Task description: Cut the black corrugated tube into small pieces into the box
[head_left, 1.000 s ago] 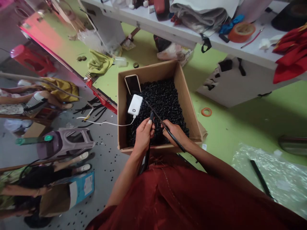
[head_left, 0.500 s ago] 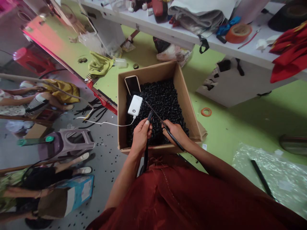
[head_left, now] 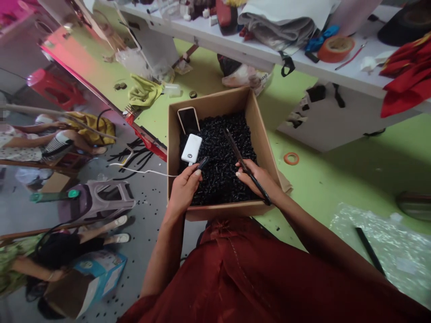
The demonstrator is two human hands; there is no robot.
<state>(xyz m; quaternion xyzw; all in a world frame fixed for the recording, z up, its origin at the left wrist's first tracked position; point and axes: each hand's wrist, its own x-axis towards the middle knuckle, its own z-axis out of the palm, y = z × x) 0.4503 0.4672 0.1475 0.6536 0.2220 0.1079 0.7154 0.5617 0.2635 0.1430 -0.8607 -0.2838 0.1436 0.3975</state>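
In the cardboard box (head_left: 229, 210), the phone (head_left: 187, 120) and the power bank (head_left: 191, 148) lie at left on the plastic pellets (head_left: 220, 179), with the workbench (head_left: 215, 28) behind the box

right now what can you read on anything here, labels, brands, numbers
White plastic power bank: small dark mark, too small to read.
White plastic bag under the table: letters, possibly "SAVE", too blurred to be sure.
Blue and white cardboard carton on the floor: print too blurred to read.
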